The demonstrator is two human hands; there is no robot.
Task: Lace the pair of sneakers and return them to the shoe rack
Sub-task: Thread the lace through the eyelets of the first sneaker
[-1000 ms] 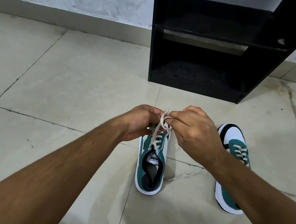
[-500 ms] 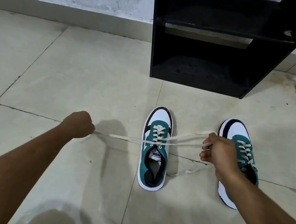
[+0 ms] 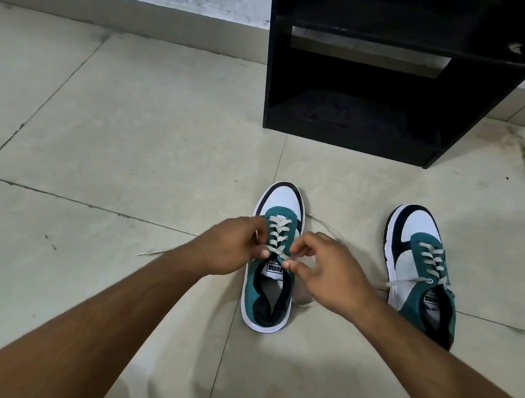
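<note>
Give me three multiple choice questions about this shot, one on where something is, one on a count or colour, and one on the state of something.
1. Where is the shoe rack?
A. against the wall beyond the sneakers
B. behind the person
C. left of both hands

2. How many sneakers are on the floor?
A. one
B. two
C. three

3. What are the hands doing?
A. resting flat on the floor
B. lifting a sneaker
C. pinching the lace on one sneaker

Answers: 1 A, the rack stands at the wall past the toes. 2 B, the left sneaker and right sneaker. 3 C, the left hand and right hand pinch the lace over the left sneaker.
</note>
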